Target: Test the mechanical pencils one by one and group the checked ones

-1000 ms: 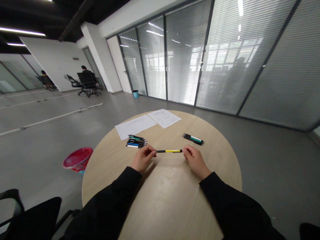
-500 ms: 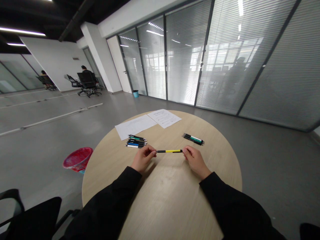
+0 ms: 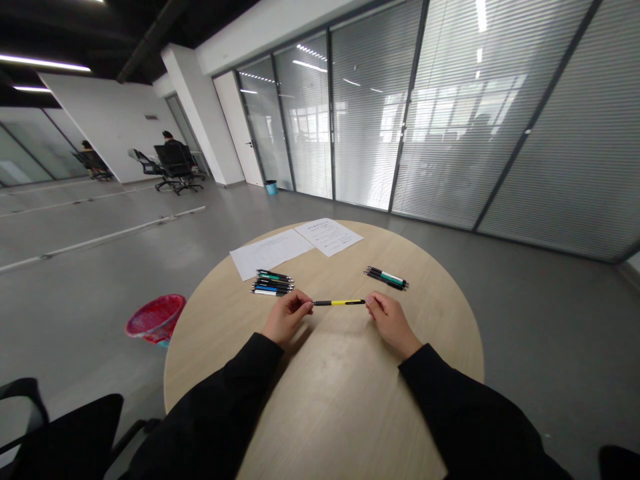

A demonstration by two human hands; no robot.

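A yellow and black pen (image 3: 339,303) is stretched level between my two hands, above the round wooden table (image 3: 340,387). My left hand (image 3: 289,316) pinches its left end, which has a black grip section. At the other end, with the black clip, my right hand (image 3: 391,321) pinches the tip between thumb and fingers. Just beyond my left hand lies a row of several pens (image 3: 273,283) in black, green, blue and white. A smaller group of pens (image 3: 386,278), black and green, lies past my right hand.
Two printed paper sheets (image 3: 273,252) lie at the table's far edge. On the floor to the left stands a red-lined waste bin (image 3: 156,317). A black chair (image 3: 65,427) is at lower left. Farther back, a person (image 3: 173,141) sits among office chairs.
The pen has rolled slightly about its length between my fingers, so its black clip now shows against the yellow barrel. Both hands stay in place.
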